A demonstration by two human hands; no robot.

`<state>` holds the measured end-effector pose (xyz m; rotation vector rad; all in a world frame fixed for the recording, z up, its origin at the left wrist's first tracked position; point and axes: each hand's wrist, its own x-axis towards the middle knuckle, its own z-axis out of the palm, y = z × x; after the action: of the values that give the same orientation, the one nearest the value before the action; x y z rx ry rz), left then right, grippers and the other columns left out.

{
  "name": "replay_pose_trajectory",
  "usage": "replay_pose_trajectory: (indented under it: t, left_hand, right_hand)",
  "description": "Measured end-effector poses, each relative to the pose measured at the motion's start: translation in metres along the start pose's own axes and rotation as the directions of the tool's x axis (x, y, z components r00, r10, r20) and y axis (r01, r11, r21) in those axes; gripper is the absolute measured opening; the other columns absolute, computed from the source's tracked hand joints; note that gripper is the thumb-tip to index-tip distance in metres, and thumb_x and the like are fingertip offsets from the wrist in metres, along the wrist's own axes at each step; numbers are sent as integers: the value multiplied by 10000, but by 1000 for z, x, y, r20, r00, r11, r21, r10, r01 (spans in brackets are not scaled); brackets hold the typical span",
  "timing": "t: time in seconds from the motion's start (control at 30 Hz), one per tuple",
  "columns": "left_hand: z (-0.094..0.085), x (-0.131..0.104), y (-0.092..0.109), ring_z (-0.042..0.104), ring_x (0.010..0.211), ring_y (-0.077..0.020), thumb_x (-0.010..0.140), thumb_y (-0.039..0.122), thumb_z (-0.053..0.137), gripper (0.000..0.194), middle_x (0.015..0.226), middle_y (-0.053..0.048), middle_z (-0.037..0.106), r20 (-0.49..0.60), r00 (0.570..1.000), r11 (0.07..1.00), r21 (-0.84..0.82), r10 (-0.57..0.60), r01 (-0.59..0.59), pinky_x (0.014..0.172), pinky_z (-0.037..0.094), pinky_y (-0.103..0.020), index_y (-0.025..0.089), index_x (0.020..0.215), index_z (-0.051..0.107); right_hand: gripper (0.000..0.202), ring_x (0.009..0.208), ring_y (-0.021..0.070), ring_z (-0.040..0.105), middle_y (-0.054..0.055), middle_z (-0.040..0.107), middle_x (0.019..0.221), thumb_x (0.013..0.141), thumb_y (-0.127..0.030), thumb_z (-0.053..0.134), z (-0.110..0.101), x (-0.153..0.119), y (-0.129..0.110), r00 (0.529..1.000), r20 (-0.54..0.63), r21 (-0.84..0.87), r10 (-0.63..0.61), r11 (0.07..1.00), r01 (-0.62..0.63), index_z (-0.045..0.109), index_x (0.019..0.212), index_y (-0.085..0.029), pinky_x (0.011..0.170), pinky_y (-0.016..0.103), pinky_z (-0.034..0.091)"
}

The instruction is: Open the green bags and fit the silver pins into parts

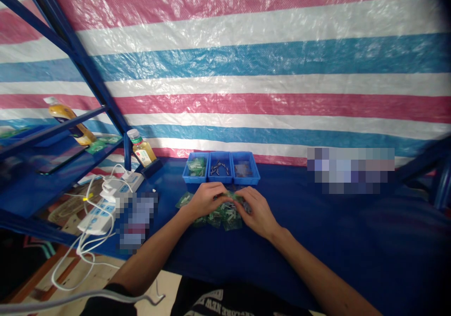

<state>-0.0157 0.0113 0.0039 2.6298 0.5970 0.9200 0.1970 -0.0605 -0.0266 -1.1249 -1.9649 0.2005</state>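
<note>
A pair of bare hands, left [206, 199] and right [259, 212], meet at lower center frame, fingers curled in over a pile of green bags [230, 217] on a blue table [225, 255]; whether each grips the bag between the fingertips cannot be told. The bags hold small, pale pieces. An uneven pull could tear the thin film and scatter them, while a low wrist could drag loose bags toward the near edge, at bottom frame. Just beyond the fingertips, at center, the raised rims of three blue trays [245, 181] could catch a knuckle, and a knock might mix their contents. White cords [93, 255] loop off the edge at lower left beside a power strip [97, 217], a likely snag for the left forearm. Tabletop to the right of the hands offers the wider room for moving.
</note>
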Motion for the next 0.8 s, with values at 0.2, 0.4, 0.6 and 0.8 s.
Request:
replay_pose_trajectory:
  t: [0.2,0.4,0.6,0.8]
  left_hand:
    - [0,0,-2,615,750,-147,991,427,609,308,834,-72,672,26,1000,1000,-9,-8,9,712,484,-246,138,968,712]
    - [0,0,-3,650,829,-169,1023,338,559,256,899,-101,703,24,1000,1000,-15,20,-20,780,507,-270,138,957,705]
    - [0,-1,-3,622,762,-150,1017,363,574,265,870,-85,691,40,999,999,32,10,-11,727,484,-251,137,979,706]
    - [2,-2,-4,626,769,-145,1011,362,590,256,876,-74,694,32,999,999,53,4,-6,723,483,-243,144,1057,717]
  right_hand:
    - [113,901,248,616,82,686,956,1006,-232,510,-5,2,-2,999,-32,13,15,1000,-14,618,1036,-221,834,402,491]
    - [86,919,246,619,71,679,965,992,-240,549,-3,2,-1,1000,-5,11,20,1000,-20,617,1043,-228,852,396,492]
    - [96,932,245,619,73,679,972,1012,-253,538,0,1,2,999,11,0,42,999,-42,629,1027,-226,863,395,494]
    - [141,929,245,613,79,685,969,1036,-255,515,-3,0,2,1000,5,13,19,1000,-19,652,1041,-222,859,400,495]
